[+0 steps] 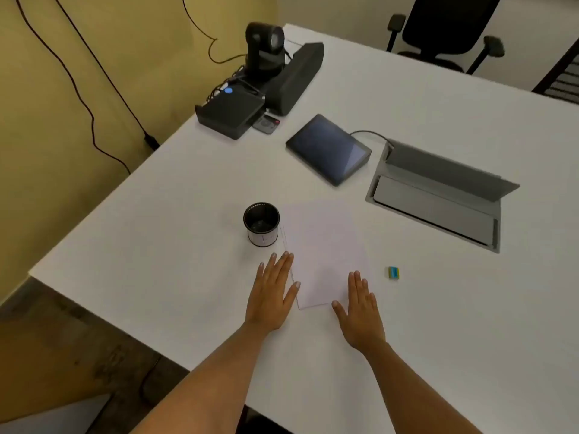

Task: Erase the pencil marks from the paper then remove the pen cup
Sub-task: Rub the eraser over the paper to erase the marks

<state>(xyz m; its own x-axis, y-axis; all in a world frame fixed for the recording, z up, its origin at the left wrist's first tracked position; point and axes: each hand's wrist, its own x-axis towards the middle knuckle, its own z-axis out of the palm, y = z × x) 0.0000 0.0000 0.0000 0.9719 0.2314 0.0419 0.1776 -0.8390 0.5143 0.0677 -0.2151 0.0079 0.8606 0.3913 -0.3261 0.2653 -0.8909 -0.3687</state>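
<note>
A white sheet of paper (322,245) lies on the white table (188,233); any pencil marks on it are too faint to make out. A black pen cup (261,223) stands upright just left of the paper's far left corner and looks empty. A small blue, yellow and green eraser (393,273) lies to the right of the paper. My left hand (273,292) lies flat with straight fingers at the paper's left edge. My right hand (360,311) lies flat at the paper's near right corner. Neither hand holds anything.
At the back left stand a black camera (265,48), a speaker bar (296,76) and a black box (230,111) with cables. A dark tablet (327,148) and an open grey cable hatch (438,192) lie behind the paper. An office chair (445,29) stands beyond the table.
</note>
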